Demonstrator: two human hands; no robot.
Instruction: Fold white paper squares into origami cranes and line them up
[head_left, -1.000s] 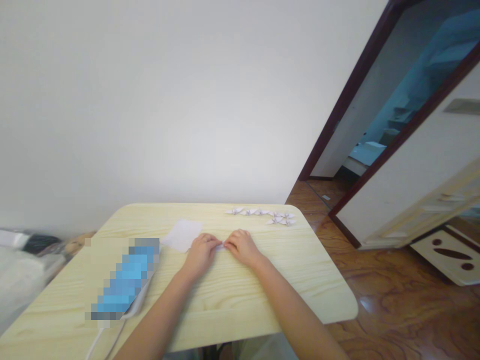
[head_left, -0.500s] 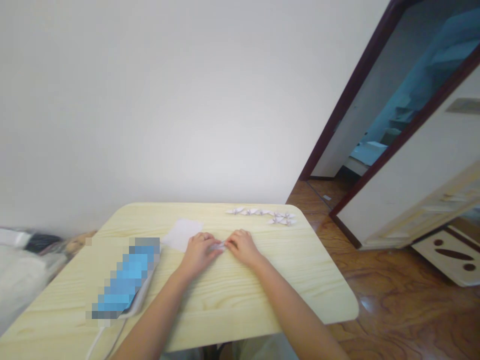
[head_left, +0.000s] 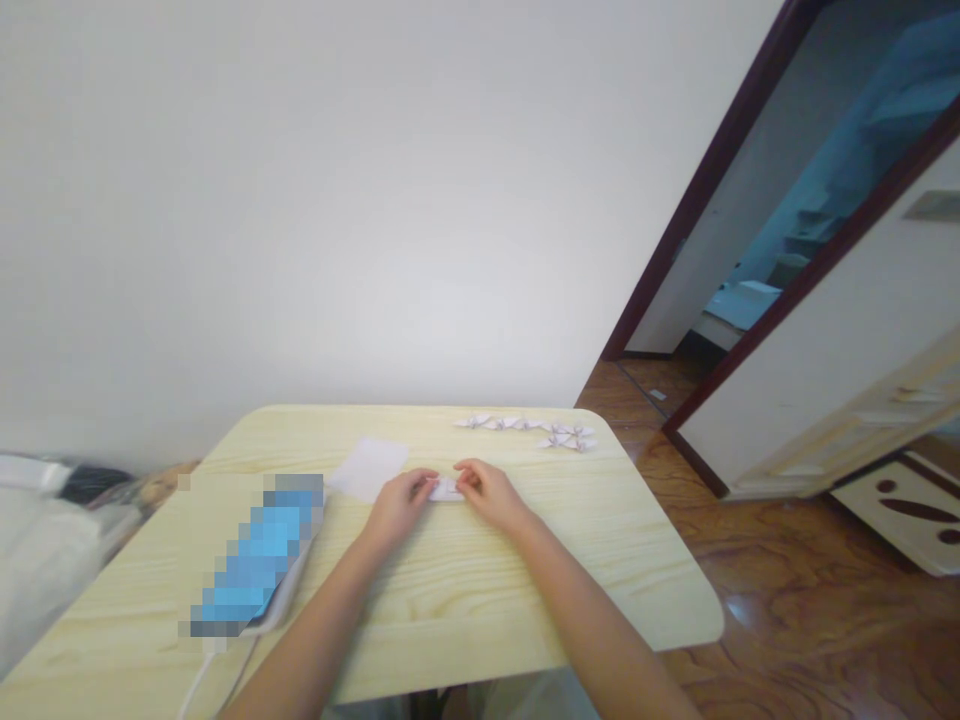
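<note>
Between my two hands, low over the table, is a small piece of folded white paper (head_left: pixel 445 490). My left hand (head_left: pixel 402 498) pinches its left end with thumb and fingers. At the right end, my right hand (head_left: pixel 487 490) grips it the same way. The fingers partly cover the paper, so its full folded shape is hidden. Just behind and left of my left hand lies a flat white sheet of paper (head_left: pixel 366 466). Farther back on the right, several small folded white paper pieces (head_left: pixel 525 427) lie in two short rows.
The pale wooden table (head_left: pixel 450 620) has rounded corners and stands against a white wall (head_left: pixel 420 200). On its left is a pixelated blue-screened device (head_left: pixel 259 560) with a white cable (head_left: pixel 196 682). A doorway and wooden floor (head_left: pixel 757 560) are at right.
Both hands have drawn slightly apart at the fingertips, so more of the folded paper shows between them. The sheet and the rows of folded pieces stay in place.
</note>
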